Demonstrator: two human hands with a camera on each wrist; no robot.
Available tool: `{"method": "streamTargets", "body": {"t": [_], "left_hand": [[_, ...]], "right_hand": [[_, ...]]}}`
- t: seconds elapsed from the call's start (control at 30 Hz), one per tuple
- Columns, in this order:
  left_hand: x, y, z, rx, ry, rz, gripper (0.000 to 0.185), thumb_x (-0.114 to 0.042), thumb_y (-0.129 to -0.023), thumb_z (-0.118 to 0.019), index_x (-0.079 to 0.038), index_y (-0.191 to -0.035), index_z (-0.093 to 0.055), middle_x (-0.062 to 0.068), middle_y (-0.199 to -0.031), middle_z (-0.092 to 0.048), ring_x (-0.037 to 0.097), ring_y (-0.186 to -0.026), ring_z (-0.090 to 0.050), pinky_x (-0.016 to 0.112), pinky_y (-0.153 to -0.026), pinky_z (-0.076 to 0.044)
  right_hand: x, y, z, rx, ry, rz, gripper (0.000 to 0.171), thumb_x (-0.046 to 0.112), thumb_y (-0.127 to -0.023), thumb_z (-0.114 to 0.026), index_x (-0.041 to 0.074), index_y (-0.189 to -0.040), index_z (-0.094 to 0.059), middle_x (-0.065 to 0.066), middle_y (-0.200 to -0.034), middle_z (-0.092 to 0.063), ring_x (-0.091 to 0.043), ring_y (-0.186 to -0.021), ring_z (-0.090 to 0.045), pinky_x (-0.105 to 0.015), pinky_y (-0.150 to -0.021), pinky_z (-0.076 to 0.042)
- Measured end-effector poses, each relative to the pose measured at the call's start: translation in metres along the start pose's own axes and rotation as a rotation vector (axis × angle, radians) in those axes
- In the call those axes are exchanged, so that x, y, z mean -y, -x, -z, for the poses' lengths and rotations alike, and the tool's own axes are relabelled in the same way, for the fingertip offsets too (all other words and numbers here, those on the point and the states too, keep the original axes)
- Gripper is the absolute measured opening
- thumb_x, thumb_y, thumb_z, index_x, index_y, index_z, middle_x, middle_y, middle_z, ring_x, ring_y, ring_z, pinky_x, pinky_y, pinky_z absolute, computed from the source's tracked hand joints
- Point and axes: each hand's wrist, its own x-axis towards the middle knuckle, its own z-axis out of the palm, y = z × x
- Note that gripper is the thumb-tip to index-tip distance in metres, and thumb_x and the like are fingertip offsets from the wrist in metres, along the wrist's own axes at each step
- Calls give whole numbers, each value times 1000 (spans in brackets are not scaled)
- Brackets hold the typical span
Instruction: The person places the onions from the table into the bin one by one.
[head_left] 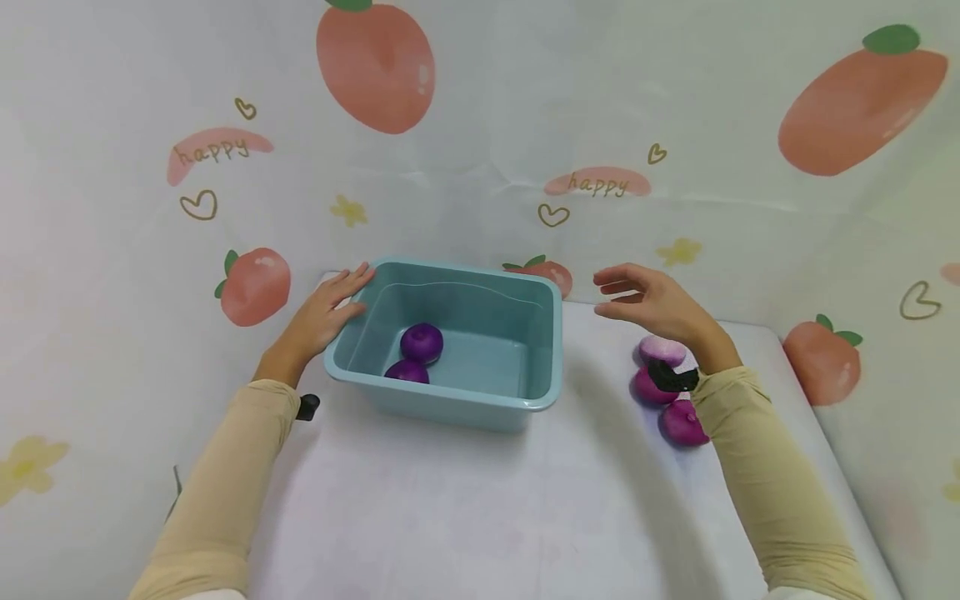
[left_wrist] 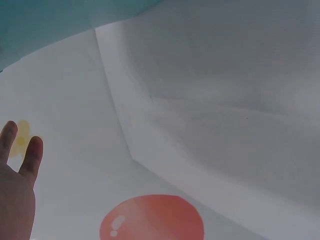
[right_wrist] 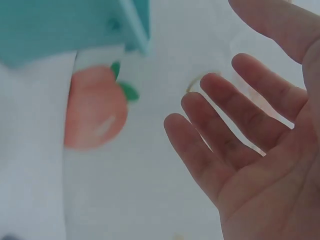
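The left hand (head_left: 324, 314) lies flat on the blue tub (head_left: 540, 333) rim. The right hand (head_left: 651, 302) hovers open, holding nothing, above 3 purple onions (head_left: 660, 351). 2 more onions (head_left: 421, 342) sit in the tub between the hands.

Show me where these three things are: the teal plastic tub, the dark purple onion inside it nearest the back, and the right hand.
teal plastic tub (head_left: 450, 408), head view, on its front wall.
dark purple onion (head_left: 422, 342), head view, on its rounded top.
right hand (head_left: 654, 302), head view, on its back, fingers straight.
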Motion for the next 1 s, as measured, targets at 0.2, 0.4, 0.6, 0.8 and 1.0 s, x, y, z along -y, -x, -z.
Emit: {"method": "streamTargets", "body": {"t": [0.2, 0.4, 0.6, 0.8, 1.0], "left_hand": [[2, 0, 1, 0, 13, -22, 57, -35, -105, -43, -36, -160, -30, -8, -171, -23, 36, -160, -14, 77, -119, -16], [3, 1, -1, 2, 6, -16, 57, -35, -105, -42, -36, -160, -30, -8, -171, -22, 36, -160, -14, 76, -120, -15], [3, 3, -1, -6, 15, -15, 57, -34, -105, -43, -37, -160, -30, -9, -171, -22, 35, -160, -14, 75, -120, -16], [2, 3, -1, -5, 9, -22, 56, -35, -105, -43, -36, -160, -30, -6, -171, -23, 37, -160, -16, 78, -117, -17], [3, 2, -1, -1, 9, -18, 57, -35, -105, -42, -37, -160, -29, -7, -171, -22, 36, -160, -15, 78, -117, -17]], "right_hand": [[-30, 28, 9, -34, 21, -91, 51, 33, -94, -73, 15, -140, -58, -6, -142, -61, -28, -129, -60, -8, -90, -49], [-62, 54, 11, -17, 74, -185, 59, 42, -95, -70, 13, -143, -54, -16, -146, -58, -39, -130, -60, -29, -95, -53], [-97, 74, 0, -53, 108, -259, 69, 50, -93, -69, 11, -147, -49, -20, -151, -53, -43, -134, -55, -51, -103, -51], [-126, 88, -17, -76, 103, -317, 82, 51, -90, -73, 5, -151, -41, -26, -151, -50, -49, -137, -48, -66, -105, -46], [-142, 94, -28, -90, 120, -362, 83, 54, -89, -73, 0, -146, -46, -29, -148, -51, -49, -136, -48, -67, -107, -43]]}}
